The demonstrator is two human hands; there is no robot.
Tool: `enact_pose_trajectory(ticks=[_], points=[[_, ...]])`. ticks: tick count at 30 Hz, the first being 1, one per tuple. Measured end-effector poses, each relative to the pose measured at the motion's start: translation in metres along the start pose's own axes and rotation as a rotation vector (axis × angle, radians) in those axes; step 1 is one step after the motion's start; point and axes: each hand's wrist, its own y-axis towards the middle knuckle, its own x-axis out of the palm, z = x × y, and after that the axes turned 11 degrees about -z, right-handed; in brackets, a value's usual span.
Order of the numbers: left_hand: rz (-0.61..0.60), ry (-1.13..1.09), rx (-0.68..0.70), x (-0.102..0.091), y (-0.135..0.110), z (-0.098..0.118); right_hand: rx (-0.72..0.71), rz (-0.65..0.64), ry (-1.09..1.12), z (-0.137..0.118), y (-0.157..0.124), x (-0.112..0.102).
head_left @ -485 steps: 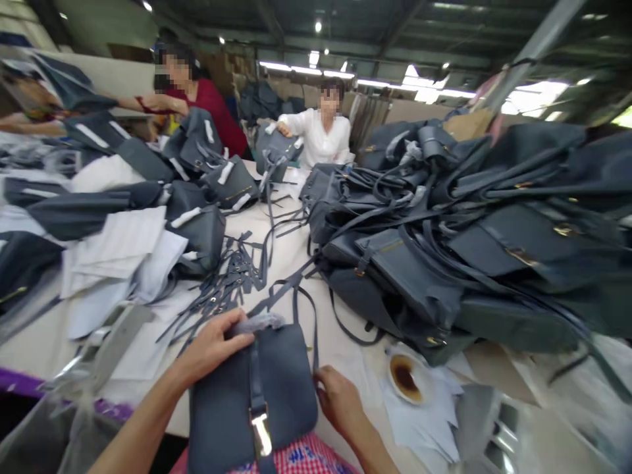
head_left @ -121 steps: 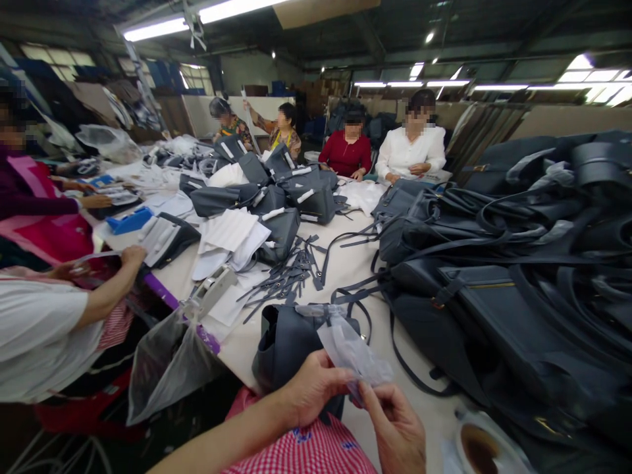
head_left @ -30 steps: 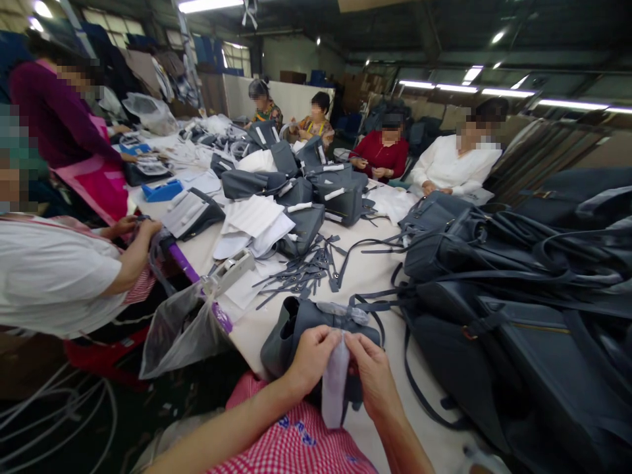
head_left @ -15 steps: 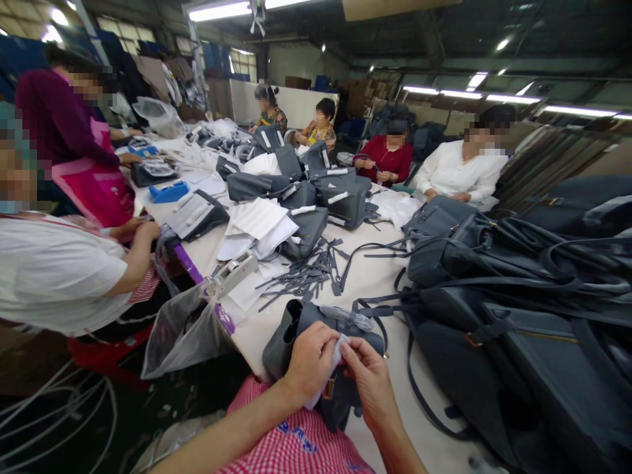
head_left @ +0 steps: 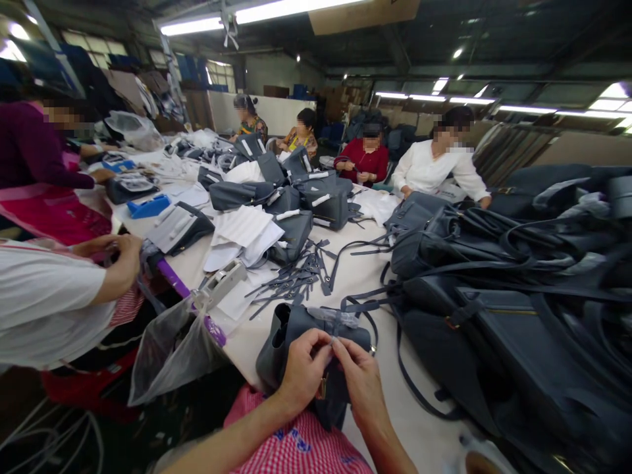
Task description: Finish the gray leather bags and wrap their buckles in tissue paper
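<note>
A slate-blue handbag [head_left: 291, 329] stands at the near edge of the cream table [head_left: 355, 263], just in front of me. My left hand [head_left: 303, 372] and my right hand [head_left: 360, 385] are both held against its front, fingers curled. Their fingertips meet in a pinch on a small pale scrap of film [head_left: 332, 340], most of it hidden by the fingers. A gold clasp [head_left: 322, 388] shows between my hands. Crumpled clear wrap [head_left: 340, 317] pokes out of the bag's top, and a thin strap [head_left: 415, 388] trails off to the right.
A big heap of slate-blue bags [head_left: 518, 283] fills the right side. Loose straps [head_left: 296, 276], white paper sheets [head_left: 241, 234] and more bags [head_left: 320, 197] lie mid-table. A clear plastic sack [head_left: 172, 345] hangs at the table's left edge. Several people work around the table; a co-worker's arm [head_left: 113, 270] is at my left.
The long white film strip my hands held a second ago has been gathered in; only a small scrap shows between my fingertips now. My hands stay at the bag's front.
</note>
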Motion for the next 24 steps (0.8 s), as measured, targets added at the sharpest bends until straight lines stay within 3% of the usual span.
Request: enact_pose_trajectory(ticks=[5, 10, 14, 18, 20, 24], points=[[-0.026, -0.476, -0.14, 0.002, 0.005, -0.006, -0.036, -0.099, 0.375, 0.01, 0.005, 0.008], [-0.104, -0.846, -0.468, 0.001, 0.007, -0.008, -0.135, -0.121, 0.404, 0.019, 0.014, 0.007], [-0.162, -0.836, -0.592, -0.004, 0.014, -0.006, -0.179, -0.176, 0.323, 0.018, 0.019, -0.006], [-0.195, -0.745, -0.618, -0.003, 0.019, -0.007, -0.182, -0.222, 0.232, 0.016, 0.021, -0.01], [-0.153, -0.711, -0.598, 0.0, 0.023, -0.008, -0.188, -0.169, 0.162, 0.016, 0.023, -0.008], [-0.164, -0.667, -0.606, 0.006, 0.033, -0.008, -0.212, 0.08, 0.008, 0.015, 0.025, -0.014]])
